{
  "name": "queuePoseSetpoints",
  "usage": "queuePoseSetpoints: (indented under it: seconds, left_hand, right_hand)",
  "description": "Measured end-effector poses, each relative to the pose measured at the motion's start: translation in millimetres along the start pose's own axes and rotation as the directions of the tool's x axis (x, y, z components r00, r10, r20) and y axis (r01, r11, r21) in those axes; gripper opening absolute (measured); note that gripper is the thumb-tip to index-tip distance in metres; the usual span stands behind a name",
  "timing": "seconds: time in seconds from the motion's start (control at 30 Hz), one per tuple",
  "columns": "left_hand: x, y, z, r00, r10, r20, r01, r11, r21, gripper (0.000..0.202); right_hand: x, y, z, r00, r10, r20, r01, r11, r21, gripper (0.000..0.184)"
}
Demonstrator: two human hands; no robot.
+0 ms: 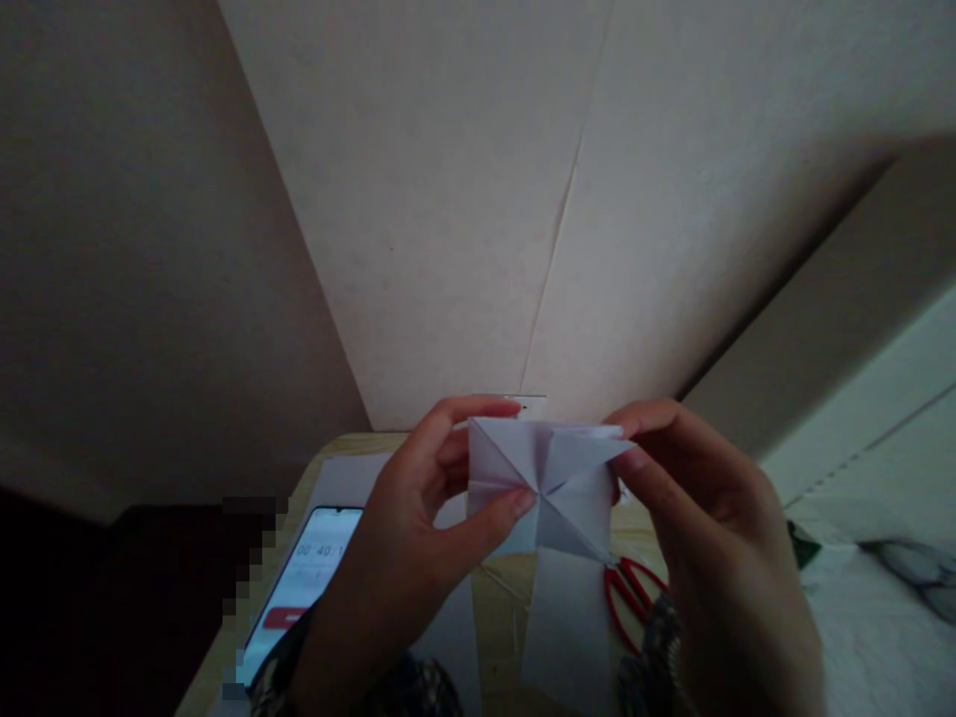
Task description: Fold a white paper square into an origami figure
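A square of folded white paper (508, 453), creased toward its centre with loose triangular flaps, is held up above the table between my two hands. My left hand (437, 508) pinches its left side, thumb pressed on the front near the centre and fingers behind. At the upper right corner, my right hand (702, 508) grips a pointed flap between thumb and forefinger. Below the folded piece lies a strip of white paper (568, 627). Red-handled scissors (631, 602) rest beside my right wrist, their blades mostly hidden.
A phone (314, 563) with a running timer lies on the wooden table (504, 637) at the left, partly behind my left arm. White sheets (351, 478) lie around it. The wall (448, 249) rises right behind the table. Glasses (911, 568) sit on a white surface at the right.
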State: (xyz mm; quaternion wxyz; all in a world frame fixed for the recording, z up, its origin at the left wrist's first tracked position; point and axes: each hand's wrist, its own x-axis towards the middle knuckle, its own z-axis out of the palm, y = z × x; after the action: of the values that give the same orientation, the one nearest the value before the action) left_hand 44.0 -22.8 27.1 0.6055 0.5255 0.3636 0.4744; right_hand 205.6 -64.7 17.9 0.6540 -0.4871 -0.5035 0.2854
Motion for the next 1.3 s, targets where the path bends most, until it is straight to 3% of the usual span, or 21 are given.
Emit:
queuePoseSetpoints:
  seconds: [0.17, 0.33, 0.53, 0.7, 0.87, 1.1, 1.3]
  left_hand:
    - [1.3, -2.9, -1.0, 0.999, 0.020, -0.033, -0.017, 0.998, 0.064, 0.037]
    - [-1.2, -0.2, -3.7, 0.997, 0.035, -0.073, -0.031, 0.998, 0.051, 0.038]
    - [-0.9, 6.3, -8.8, 0.994, -0.054, -0.098, 0.056, 0.998, 0.018, 0.053]
    - [0.8, 1.4, -7.7, 0.992, -0.031, -0.126, 0.032, 0.999, 0.004, 0.043]
    - [0.3, -2.3, -6.1, 0.993, 0.036, -0.110, -0.026, 0.995, 0.093, 0.041]
    - [0.6, -3.1, -3.1, 0.997, 0.045, -0.057, -0.043, 0.999, 0.031, 0.038]
    - [0.8, -1.3, -7.9, 0.993, 0.079, -0.093, -0.081, 0.996, -0.028, 0.031]
  right_hand:
    - [4.7, 1.5, -2.4, 0.995, 0.024, 0.097, -0.022, 1.000, -0.022, 0.009]
    - [7.1, 1.8, -3.8, 0.995, 0.024, 0.099, -0.021, 0.999, -0.024, 0.011]
    - [8.5, 2.6, -3.2, 0.987, -0.019, 0.157, 0.019, 1.000, -0.001, 0.015]
    - [8.9, 3.9, -5.8, 0.982, -0.052, 0.181, 0.056, 0.998, -0.018, 0.017]
    - [6.3, 0.7, -9.1, 0.971, -0.090, 0.221, 0.117, 0.987, -0.114, 0.013]
    - [9.8, -0.6, -8.5, 0.964, -0.021, 0.267, 0.080, 0.974, -0.210, 0.004]
    - [5.9, 0.3, -3.5, 0.971, -0.004, 0.239, 0.036, 0.991, -0.128, 0.007]
